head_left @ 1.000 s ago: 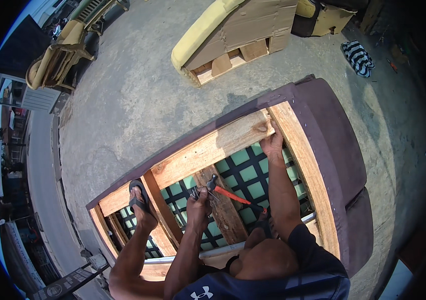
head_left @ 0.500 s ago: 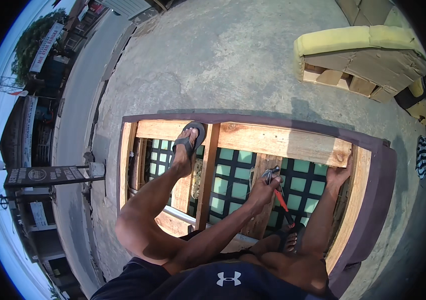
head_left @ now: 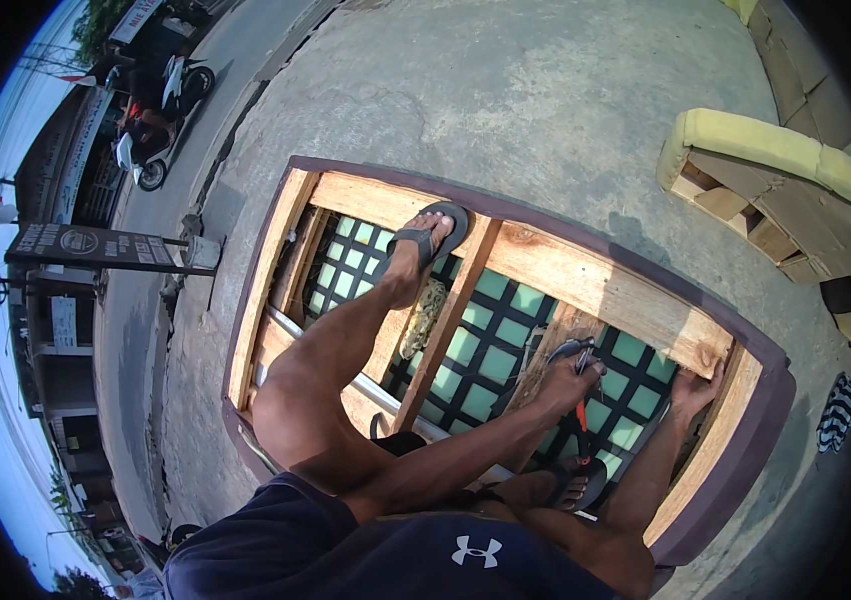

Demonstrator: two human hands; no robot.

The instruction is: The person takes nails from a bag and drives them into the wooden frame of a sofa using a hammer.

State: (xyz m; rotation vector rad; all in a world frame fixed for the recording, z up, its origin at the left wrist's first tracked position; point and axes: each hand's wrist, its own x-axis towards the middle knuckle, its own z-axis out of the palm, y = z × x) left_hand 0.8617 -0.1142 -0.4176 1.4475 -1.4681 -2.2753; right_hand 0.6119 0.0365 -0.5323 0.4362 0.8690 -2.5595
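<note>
A wooden seat frame (head_left: 596, 275) with dark purple cover edges lies on the ground in front of me, black webbing (head_left: 498, 318) crossing over pale green foam inside it. My left hand (head_left: 568, 385) is closed around a hammer (head_left: 583, 428) with a red and black handle, its dark metal head showing above the fist. Another thin metal piece seems to be beside the head, too small to make out. At the frame's right corner, my right hand (head_left: 694, 391) grips the wood where two boards meet; some of its fingers are partly hidden.
My sandalled left foot (head_left: 426, 240) rests on the frame's far board; the other foot (head_left: 576, 485) is inside it. A yellow-edged furniture piece (head_left: 766, 180) stands at far right, near a striped cloth (head_left: 838, 412). A signboard (head_left: 96, 246) and a road with a motorbike (head_left: 161, 120) are left.
The view has turned, so the frame appears tilted and shifted. A motorbike has come into view on the road. Both hands keep their holds; more of the right fingers shows at the corner.
</note>
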